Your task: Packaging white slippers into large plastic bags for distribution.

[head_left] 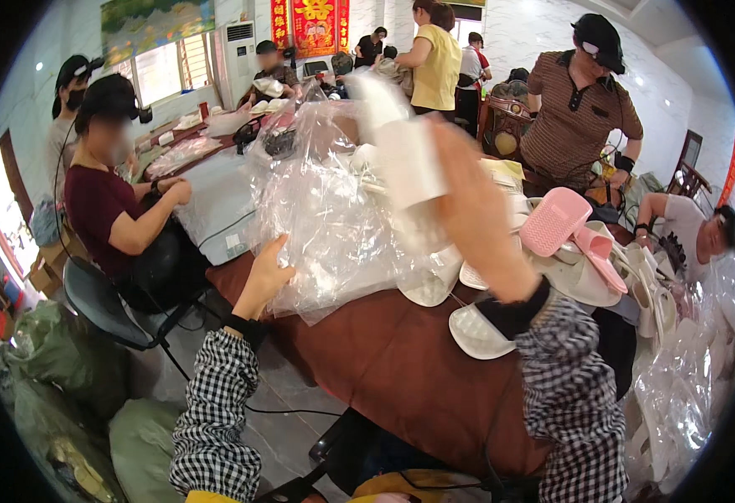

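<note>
Reddish-brown cloth (384,360) covers the table, where I see clear plastic bags (326,243) spread beside white slippers and a pink slipper (555,221). Above them, the worker's right hand (472,205) grips a white slipper (414,168), blurred, its fingers closed along one side. At the bags' near-left edge is the left hand (267,277); whether it pinches the plastic, I cannot tell. Someone in a maroon shirt (99,205) sits across to the left.
</note>
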